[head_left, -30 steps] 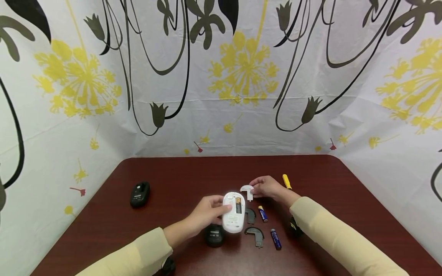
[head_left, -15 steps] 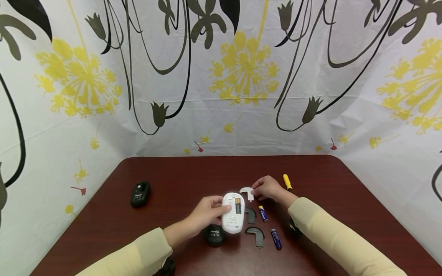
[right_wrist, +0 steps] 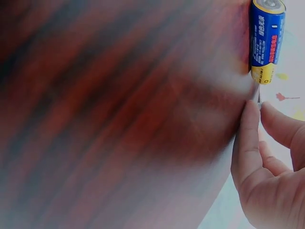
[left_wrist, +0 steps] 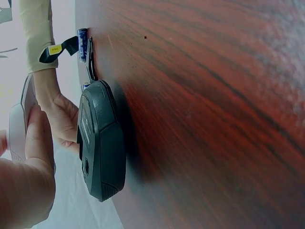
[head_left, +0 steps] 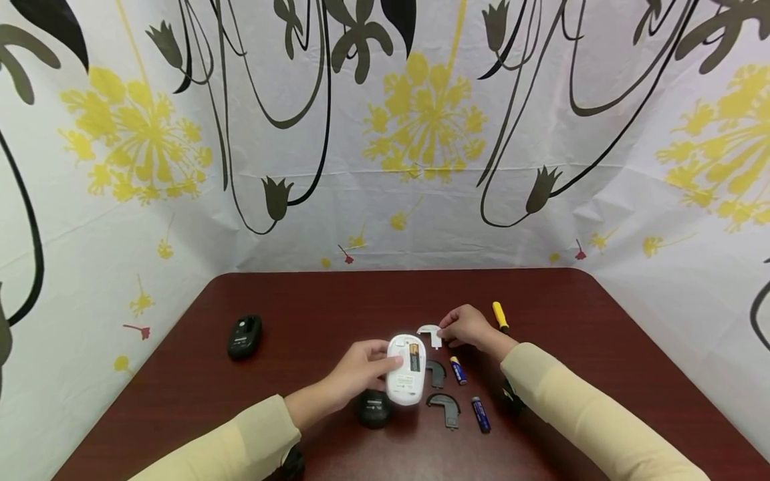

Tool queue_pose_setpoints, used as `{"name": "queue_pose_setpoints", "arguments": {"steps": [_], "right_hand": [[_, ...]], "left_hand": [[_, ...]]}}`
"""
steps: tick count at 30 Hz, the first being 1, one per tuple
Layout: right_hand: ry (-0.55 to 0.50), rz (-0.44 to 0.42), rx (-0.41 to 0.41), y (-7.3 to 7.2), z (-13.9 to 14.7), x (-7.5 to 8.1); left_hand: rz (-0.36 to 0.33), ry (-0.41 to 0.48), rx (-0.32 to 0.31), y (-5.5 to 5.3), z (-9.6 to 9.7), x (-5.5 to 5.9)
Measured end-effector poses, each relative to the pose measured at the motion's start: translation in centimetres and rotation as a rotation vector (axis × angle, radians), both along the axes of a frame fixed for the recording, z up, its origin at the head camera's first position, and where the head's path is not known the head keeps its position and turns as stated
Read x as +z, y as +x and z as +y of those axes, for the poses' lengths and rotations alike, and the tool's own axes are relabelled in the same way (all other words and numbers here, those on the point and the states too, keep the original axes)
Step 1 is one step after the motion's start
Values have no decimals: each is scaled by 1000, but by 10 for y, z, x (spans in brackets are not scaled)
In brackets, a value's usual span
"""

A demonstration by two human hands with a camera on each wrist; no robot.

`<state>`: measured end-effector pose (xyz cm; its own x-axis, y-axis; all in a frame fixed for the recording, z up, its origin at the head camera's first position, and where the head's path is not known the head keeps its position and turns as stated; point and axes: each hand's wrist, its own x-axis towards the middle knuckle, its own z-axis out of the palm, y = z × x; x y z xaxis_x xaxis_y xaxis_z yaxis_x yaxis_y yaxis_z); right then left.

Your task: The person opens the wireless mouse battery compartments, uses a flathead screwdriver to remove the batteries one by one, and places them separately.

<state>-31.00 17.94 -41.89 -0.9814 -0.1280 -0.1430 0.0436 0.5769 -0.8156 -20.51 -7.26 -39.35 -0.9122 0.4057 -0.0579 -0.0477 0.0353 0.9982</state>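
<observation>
My left hand [head_left: 356,371] holds a white computer mouse [head_left: 406,387] above the table with its underside showing. Its battery compartment is uncovered, and a battery [head_left: 414,357] with a copper-coloured end lies inside. In the left wrist view, the white mouse [left_wrist: 18,121] appears edge-on between thumb and fingers. Just beyond it, my right hand [head_left: 468,326] pinches the right edge of a white battery cover [head_left: 430,330], low over the tabletop. Thumb and forefinger meet in the right wrist view, where the cover is mostly hidden behind the right hand [right_wrist: 267,162].
A black mouse [head_left: 374,411] lies below the white one; another black mouse [head_left: 244,337] is at far left. Two grey battery covers [head_left: 450,409] and two blue batteries [head_left: 481,415] lie to the right. A yellow-handled tool [head_left: 500,315] lies behind the right wrist.
My right hand has shifted slightly right and down with the white battery cover, then stayed nearly still. The left hand and the white mouse have hardly moved.
</observation>
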Motion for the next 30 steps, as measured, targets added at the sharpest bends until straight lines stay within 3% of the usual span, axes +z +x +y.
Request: {"name": "queue_pose_setpoints", "arguments": {"steps": [8,18,30], "right_hand": [[-38,0,21,0,9,9],[-148,0,-40,-8,66,38],[-288,-124,-129,-19,121,31]], "left_hand": [[2,3,-3,-1,1,-1],[-4,-4,-3,0,1,1],[0,9,-14,2,2,0]]}}
